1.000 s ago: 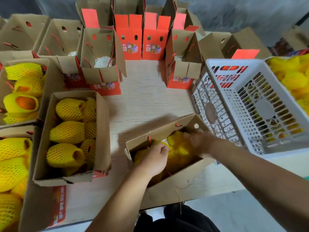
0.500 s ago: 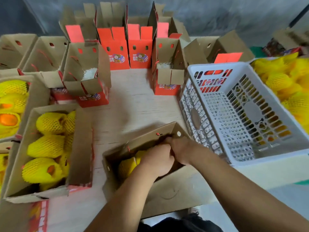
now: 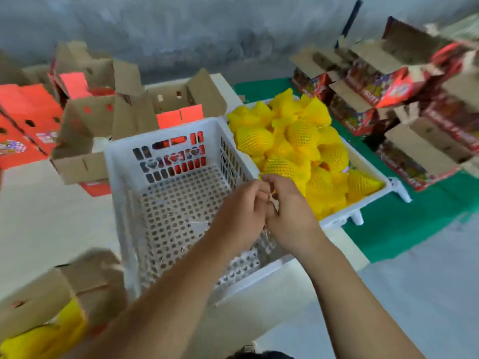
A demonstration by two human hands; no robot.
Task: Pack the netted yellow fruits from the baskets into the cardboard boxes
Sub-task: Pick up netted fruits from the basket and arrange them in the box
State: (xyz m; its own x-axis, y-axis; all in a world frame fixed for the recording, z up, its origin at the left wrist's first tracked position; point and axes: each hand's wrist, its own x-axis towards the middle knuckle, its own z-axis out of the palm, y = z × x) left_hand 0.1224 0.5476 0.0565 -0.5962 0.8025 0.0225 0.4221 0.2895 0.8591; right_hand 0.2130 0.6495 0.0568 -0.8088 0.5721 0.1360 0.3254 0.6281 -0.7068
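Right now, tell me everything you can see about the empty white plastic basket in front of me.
The empty white basket is a rectangular crate of what looks like moulded plastic. Its floor is pierced with round holes, its walls with slots and heart shapes. It sits tilted on the pale table, beside the full basket of netted yellow fruits. It holds only a few thin strands. Both forearms cross above it; the left hand and right hand meet over its right wall.

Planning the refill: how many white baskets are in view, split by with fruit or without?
Basket without fruit: 1
Basket with fruit: 1
Total: 2
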